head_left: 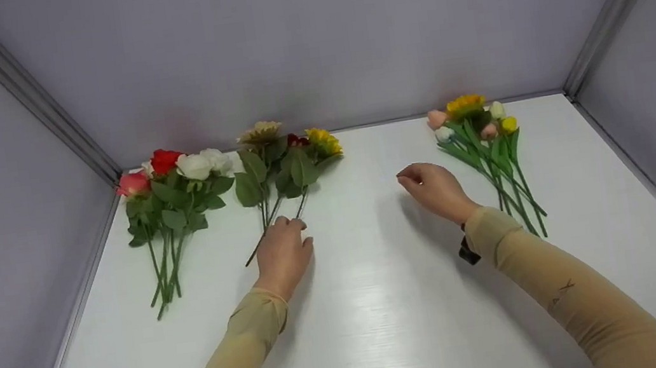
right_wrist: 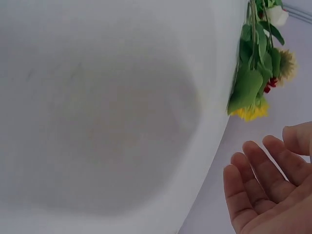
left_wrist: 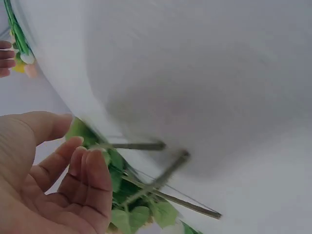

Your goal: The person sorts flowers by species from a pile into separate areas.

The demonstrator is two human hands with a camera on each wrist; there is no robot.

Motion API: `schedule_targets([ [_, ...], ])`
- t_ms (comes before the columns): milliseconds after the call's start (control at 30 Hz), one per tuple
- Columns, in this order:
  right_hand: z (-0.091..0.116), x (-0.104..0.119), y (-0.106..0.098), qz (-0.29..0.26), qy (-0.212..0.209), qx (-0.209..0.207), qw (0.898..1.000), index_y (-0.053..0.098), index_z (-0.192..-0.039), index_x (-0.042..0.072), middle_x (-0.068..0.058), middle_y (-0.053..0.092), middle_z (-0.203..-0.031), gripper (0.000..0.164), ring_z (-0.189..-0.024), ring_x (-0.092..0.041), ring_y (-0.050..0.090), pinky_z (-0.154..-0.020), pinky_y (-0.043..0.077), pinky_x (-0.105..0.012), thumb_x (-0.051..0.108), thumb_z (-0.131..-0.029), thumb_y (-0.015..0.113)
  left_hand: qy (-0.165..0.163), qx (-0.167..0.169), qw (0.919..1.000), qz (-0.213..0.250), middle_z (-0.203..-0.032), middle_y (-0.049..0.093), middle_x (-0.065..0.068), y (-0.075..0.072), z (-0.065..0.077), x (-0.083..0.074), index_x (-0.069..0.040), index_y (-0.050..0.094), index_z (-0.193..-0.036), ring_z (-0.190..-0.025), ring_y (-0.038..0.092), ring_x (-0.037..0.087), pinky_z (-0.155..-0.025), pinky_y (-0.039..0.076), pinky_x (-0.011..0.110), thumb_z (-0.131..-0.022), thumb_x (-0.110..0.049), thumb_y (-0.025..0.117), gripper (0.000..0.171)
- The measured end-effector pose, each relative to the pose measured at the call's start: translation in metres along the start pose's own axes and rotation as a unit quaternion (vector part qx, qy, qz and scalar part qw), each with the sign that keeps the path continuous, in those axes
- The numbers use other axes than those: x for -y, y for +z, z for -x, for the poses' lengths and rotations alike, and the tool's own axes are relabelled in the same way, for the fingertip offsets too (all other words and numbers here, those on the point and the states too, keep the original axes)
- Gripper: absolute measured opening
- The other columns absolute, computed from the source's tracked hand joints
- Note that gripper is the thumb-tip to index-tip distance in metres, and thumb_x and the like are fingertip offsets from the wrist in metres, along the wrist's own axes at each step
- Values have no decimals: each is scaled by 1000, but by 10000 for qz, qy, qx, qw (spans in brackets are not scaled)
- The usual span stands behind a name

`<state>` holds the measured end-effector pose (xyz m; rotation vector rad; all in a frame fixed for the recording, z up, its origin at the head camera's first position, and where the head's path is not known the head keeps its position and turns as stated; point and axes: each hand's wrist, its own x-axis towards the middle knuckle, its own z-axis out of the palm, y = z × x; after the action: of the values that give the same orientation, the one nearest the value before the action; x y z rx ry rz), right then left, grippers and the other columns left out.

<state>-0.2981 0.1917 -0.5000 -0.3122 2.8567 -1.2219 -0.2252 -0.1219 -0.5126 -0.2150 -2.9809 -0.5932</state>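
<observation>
One flower bunch [head_left: 302, 168] (cream, dark red and yellow heads) lies at the upper middle of the head view, its stems [left_wrist: 195, 205] partly hidden by the left hand [head_left: 282, 256], fingers loosely bent and apart from the thumb; I cannot tell whether it touches them. Right of centre, the right hand [head_left: 437, 193] hangs relaxed over the white table [head_left: 362, 333]; tulips [head_left: 489, 131] lie at upper right, roses [head_left: 172, 196] at left.

Place: a little booth [head_left: 316, 102]; lab or shop, can't tell
Walls [head_left: 306, 26]: plain grey, at 9, 12 and 3 o'clock
Metal strips [head_left: 29, 91]: in the corners, 10 and 2 o'clock
Tabletop [head_left: 375, 338]: white, shiny, between the walls
</observation>
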Motion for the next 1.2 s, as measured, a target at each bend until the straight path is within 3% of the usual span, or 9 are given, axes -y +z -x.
schedule_targets([
  [133, -1, -22, -24, 189, 260, -232, 9992, 71, -123, 1, -15, 71, -117, 32, -98, -29, 64, -83, 52, -45, 24, -106, 57, 578, 106, 9983, -18, -124, 63, 12, 4, 1, -24, -9, 68, -130, -114, 59, 30, -92, 53, 43, -98, -22, 72, 35],
  [233, -1, -40, -44, 383, 533, -363, 9972, 69, -124, -1, -18, 69, -118, 32, -97, -31, 62, -82, 52, -46, 22, -106, 54, 1230, 333, 9917, -177, -138, 59, 11, 9, 4, -45, -11, 61, -141, -127, 54, 30, -104, 48, 43, -100, -27, 69, 45],
  [400, 5, -71, -81, 709, 890, -634, 9915, 67, -125, -4, -24, 67, -118, 33, -99, -36, 61, -85, 50, -52, 18, -106, 51, 2371, 807, 9659, -650, -156, 46, 9, 17, 13, -82, -16, 48, -154, -145, 39, 29, -120, 30, 44, -102, -36, 64, 57],
  [567, 19, -96, -111, 943, 1018, -795, 9871, 65, -124, -10, -31, 64, -117, 34, -98, -43, 61, -84, 50, -57, 13, -105, 50, 3118, 1103, 9401, -833, -162, 37, 6, 30, 20, -118, -21, 40, -159, -151, 29, 26, -125, 17, 42, -103, -42, 62, 64],
  [733, 29, -112, -127, 1030, 1217, -636, 9852, 67, -119, -13, -34, 65, -114, 34, -96, -46, 62, -81, 51, -59, 12, -103, 52, 3553, 1166, 9232, -888, -164, 34, 5, 43, 24, -148, -23, 37, -160, -152, 27, 26, -125, 17, 42, -102, -46, 62, 68],
  [933, 35, -121, -128, 1005, 1156, -282, 9878, 70, -114, -10, -30, 67, -110, 32, -92, -40, 62, -79, 51, -54, 17, -101, 60, 3779, 1219, 9114, -1083, -164, 35, 2, 59, 25, -180, -26, 39, -160, -151, 29, 25, -124, 20, 40, -101, -50, 61, 67],
  [1100, 32, -117, -119, 953, 1102, 71, 9893, 70, -114, -7, -26, 68, -110, 34, -93, -37, 64, -80, 53, -52, 23, -100, 64, 3920, 1333, 9027, -1171, -163, 36, 1, 72, 29, -193, -27, 41, -158, -150, 31, 24, -123, 23, 40, -100, -51, 62, 66],
  [1200, 29, -113, -111, 1126, 1048, 23, 9881, 71, -109, -7, -25, 69, -105, 31, -89, -35, 65, -77, 54, -51, 22, -99, 66, 4008, 1353, 8979, -1218, -162, 37, 0, 78, 30, -196, -28, 42, -157, -149, 32, 24, -122, 25, 40, -101, -52, 61, 64],
])
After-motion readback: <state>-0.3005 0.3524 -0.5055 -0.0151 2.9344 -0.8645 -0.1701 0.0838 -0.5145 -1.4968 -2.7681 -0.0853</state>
